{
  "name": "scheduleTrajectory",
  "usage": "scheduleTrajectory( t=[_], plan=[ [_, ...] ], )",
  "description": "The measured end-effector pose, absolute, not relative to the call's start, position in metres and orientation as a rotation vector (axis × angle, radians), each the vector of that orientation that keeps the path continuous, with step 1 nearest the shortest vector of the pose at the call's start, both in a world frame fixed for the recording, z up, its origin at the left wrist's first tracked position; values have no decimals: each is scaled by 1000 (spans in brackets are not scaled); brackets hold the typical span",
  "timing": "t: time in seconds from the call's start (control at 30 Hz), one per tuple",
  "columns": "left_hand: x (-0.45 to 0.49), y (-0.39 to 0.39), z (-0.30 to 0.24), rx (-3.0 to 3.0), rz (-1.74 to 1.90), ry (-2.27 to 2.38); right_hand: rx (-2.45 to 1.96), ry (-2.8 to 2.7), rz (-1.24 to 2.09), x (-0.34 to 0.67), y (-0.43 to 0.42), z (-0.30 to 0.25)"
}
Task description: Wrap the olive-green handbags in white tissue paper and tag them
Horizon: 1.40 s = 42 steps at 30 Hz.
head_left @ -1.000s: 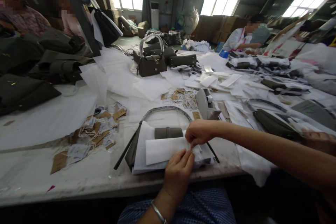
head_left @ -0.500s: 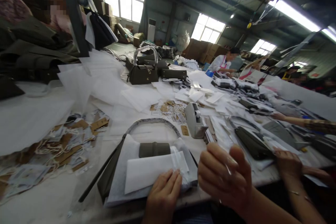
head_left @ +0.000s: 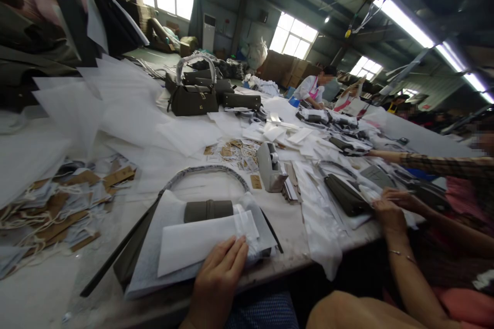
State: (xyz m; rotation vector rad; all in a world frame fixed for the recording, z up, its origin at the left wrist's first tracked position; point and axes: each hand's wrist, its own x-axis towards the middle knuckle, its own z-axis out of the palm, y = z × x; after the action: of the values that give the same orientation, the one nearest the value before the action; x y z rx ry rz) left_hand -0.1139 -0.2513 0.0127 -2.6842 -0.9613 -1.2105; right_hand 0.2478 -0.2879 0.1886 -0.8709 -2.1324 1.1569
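My left hand lies with its fingers stretched out flat on the lower right part of a folded white sheet. This sheet rests against a dark olive handbag, whose front is covered with thin white wrapping paper. The bag's arched handle is wrapped in clear film, and a dark strap hangs off its left side. At the bottom edge shows a rounded, blurred part of my right hand or wrist; its fingers are hidden, and it is apart from the bag.
Tags with cords lie heaped at left. A grey tape dispenser stands behind the bag, near white sheets. At right, a co-worker's hands work at another olive bag. More handbags stand farther back.
My right hand, raised beside the bag with something clear and shiny at its fingers, has dropped to the bottom edge. My left hand stays on the sheet. The view has swung right.
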Motion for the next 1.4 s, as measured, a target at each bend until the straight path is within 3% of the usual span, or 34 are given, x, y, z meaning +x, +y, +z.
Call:
scheduleTrajectory(
  t=[0.13, 0.37, 0.53, 0.73, 0.9, 1.2, 1.4],
  plan=[
    [-114, -252, 13, -2723, -1194, -961, -955, -1932, 1213, 211, -283, 201],
    [-113, -254, 15, -2754, -1242, -1020, -933, -2140, 1618, 82, -289, 233],
    [-113, -255, 14, -2786, -1215, -1035, -1052, -2244, 1620, 70, -243, 221],
    [-111, -255, 17, -2765, -1229, -1022, -1418, -2807, 1299, 78, -175, 161],
    [-110, -253, 20, -2734, -1256, -1016, -1549, -3154, 991, 66, -149, 144],
    [-111, -253, 17, -2698, -1283, -999, -1405, -3569, 477, 44, -142, 134],
    [-112, -253, 14, -2741, -1300, -935, -1300, -3735, 318, 26, -139, 136]
  ],
)
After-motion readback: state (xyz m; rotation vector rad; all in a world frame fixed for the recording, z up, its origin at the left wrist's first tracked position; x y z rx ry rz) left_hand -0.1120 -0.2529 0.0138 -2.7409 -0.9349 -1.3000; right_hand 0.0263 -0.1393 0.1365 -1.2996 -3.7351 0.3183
